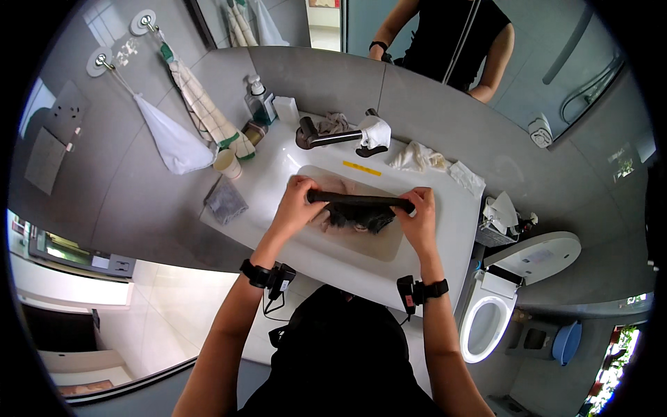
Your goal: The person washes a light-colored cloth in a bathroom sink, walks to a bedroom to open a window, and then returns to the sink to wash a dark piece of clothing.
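A wet-looking black garment (pixel 361 201) is stretched sideways over the washbasin (pixel 278 221), its band-like upper edge taut and its lower part hanging to the water. My left hand (pixel 299 200) pinches one end of that edge, thumb on top. At the other end, my right hand (pixel 421 207) grips it in the same way. Pale cloth (pixel 323 221) shows in the cloudy water under the garment; its kind I cannot make out. Behind the hands stands a dark faucet (pixel 326 139) with a white cloth (pixel 375 131) wrapped on its end.
Crumpled cloths (pixel 419 157) lie on the basin's back ledge. To the left are a pump bottle (pixel 260 101), a paper cup (pixel 227 164) and a grey cloth (pixel 226 200) on the corner. Towels (pixel 174 135) hang on the left wall. A toilet (pixel 484 321) with its lid raised stands at right.
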